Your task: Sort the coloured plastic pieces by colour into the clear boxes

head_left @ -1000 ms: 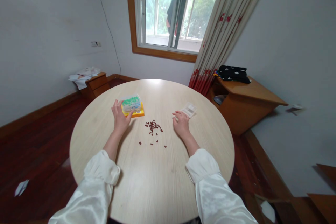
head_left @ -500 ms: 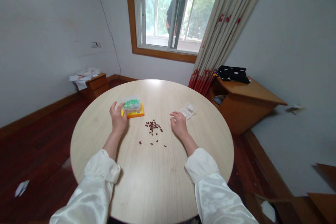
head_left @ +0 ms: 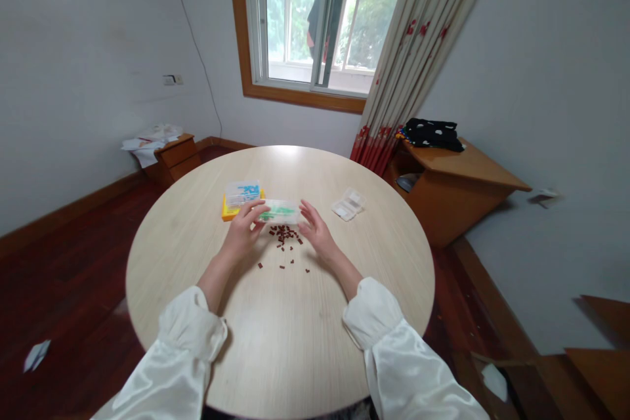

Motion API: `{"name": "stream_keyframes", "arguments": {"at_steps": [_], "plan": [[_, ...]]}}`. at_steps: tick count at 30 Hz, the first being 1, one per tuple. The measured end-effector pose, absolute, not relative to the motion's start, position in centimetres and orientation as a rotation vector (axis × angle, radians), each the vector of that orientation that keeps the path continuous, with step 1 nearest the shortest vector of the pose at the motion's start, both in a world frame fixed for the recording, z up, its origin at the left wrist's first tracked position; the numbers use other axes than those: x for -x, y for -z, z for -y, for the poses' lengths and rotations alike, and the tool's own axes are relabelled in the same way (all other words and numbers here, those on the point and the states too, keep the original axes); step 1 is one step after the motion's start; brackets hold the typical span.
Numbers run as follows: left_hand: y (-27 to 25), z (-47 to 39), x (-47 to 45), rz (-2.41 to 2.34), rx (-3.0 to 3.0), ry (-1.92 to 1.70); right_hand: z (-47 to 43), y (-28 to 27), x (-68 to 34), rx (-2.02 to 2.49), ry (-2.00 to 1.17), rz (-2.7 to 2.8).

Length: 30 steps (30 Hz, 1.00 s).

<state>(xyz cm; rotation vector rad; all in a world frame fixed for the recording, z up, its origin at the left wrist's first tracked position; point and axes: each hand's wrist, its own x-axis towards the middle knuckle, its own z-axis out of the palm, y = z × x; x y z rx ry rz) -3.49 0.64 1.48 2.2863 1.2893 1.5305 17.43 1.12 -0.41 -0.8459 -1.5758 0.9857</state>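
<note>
My left hand [head_left: 245,228] grips the left end of a clear plastic box [head_left: 279,211] with green pieces inside, held above the table. At the box's right end is my right hand [head_left: 315,231], fingers apart and close to its edge; whether they touch it is hard to tell. Just below the box, small dark-red pieces [head_left: 284,235] lie in a loose pile, with several strays nearer me. Behind my left hand, another clear box [head_left: 242,192] with blue pieces rests on a yellow box [head_left: 229,211].
An open clear plastic case [head_left: 349,204] lies right of the pile on the round table [head_left: 275,341]. Beyond the table are a small cabinet [head_left: 178,156] at the left and a wooden desk [head_left: 472,164] with black cloth [head_left: 433,134] at the right.
My left hand has lifted the green-piece box off the stack and carried it right, uncovering the blue-piece box. My right hand has moved left, away from the open case, to the box's right end.
</note>
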Motion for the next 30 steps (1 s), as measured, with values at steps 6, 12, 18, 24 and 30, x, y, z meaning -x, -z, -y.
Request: {"name": "stream_keyframes", "arguments": {"at_steps": [6,12,18,24,30], "plan": [[-1.2,0.2,1.1,-1.099,-2.036,-1.452,-0.9,0.7,-16.9,0.869,-0.990,1.531],[-0.2,0.5,-1.5,-0.884,-1.179,-1.460,-0.5,0.8,-16.1,0.865,-0.944,1.481],[0.3,0.5,-1.9,-0.863,-1.050,-1.380,0.5,0.1,-16.1,0.923,-0.515,1.781],[0.3,0.3,-1.6,-0.898,-1.149,-1.371,0.6,0.4,-16.2,0.874,-0.327,1.980],[0.7,0.1,-1.3,-0.930,-1.202,-1.350,0.5,0.5,-16.0,0.894,-0.223,2.004]]}}
